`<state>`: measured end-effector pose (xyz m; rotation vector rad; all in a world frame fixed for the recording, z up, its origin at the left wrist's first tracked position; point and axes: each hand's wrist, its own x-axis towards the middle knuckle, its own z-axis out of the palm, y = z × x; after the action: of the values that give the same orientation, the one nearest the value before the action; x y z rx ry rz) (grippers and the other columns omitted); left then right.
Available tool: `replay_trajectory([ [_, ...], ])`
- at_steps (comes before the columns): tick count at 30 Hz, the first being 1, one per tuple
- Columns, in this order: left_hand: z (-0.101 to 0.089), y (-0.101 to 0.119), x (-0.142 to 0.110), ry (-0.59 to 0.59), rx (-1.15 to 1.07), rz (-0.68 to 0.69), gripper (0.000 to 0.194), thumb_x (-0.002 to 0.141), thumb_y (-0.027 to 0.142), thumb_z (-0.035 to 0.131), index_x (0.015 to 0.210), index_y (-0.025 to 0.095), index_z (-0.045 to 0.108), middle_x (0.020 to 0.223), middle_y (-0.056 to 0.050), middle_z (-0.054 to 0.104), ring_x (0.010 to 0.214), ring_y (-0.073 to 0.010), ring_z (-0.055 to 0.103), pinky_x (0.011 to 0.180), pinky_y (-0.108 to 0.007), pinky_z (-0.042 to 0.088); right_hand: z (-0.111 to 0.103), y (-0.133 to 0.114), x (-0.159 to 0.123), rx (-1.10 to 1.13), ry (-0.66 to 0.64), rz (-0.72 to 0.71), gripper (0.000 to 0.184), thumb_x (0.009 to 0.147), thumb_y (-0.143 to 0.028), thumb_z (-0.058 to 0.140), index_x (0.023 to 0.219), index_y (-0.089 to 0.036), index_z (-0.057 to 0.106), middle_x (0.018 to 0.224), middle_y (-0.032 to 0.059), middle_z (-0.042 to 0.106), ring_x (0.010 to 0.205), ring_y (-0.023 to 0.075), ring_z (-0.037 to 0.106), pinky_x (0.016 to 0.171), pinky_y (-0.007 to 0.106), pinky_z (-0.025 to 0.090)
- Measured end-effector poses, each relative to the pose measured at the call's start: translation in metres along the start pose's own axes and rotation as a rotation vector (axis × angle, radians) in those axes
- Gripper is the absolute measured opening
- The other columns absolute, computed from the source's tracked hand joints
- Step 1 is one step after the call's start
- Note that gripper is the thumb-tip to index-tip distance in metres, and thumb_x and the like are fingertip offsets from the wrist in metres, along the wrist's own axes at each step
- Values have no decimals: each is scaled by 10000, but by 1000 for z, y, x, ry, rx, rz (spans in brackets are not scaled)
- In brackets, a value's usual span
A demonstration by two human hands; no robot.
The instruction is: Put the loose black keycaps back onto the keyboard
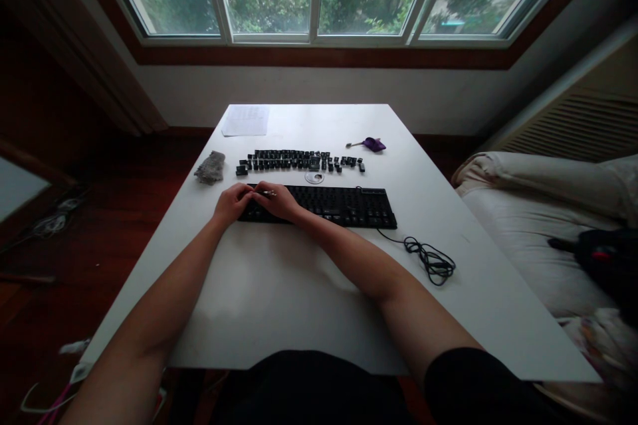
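Observation:
A black keyboard (343,204) lies across the middle of the white table, its left end partly hidden by my hands. My left hand (232,204) is at the keyboard's upper left corner, fingers pinched together; what they hold, if anything, is too small to tell. Against it, my right hand (277,202) curls over the left keys, closed around a small silvery tool (269,193) whose kind I cannot make out. Rows of loose black keycaps (284,163) stand just beyond the keyboard. Between them and the keyboard sits a small round dish (314,178).
A crumpled grey cloth (210,167) lies at the table's left edge, with paper sheets (245,121) at the back left. Toward the back right is a purple object with a thin handle (371,144). The keyboard's coiled cable (432,259) rests at the right.

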<state>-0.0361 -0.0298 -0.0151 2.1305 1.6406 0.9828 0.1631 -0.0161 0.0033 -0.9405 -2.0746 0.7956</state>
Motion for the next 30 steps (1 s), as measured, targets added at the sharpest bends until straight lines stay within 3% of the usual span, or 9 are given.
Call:
replay_trajectory([
  [30,0,3,0,4,18,-5,254,888,393,536,958,206,694,919,-43,702,845,-208,619,741,-307,472,-1,-1,0,10,7,0,280,908,-455,581,977,-212,700,858,11,711,787,162,600,732,245,408],
])
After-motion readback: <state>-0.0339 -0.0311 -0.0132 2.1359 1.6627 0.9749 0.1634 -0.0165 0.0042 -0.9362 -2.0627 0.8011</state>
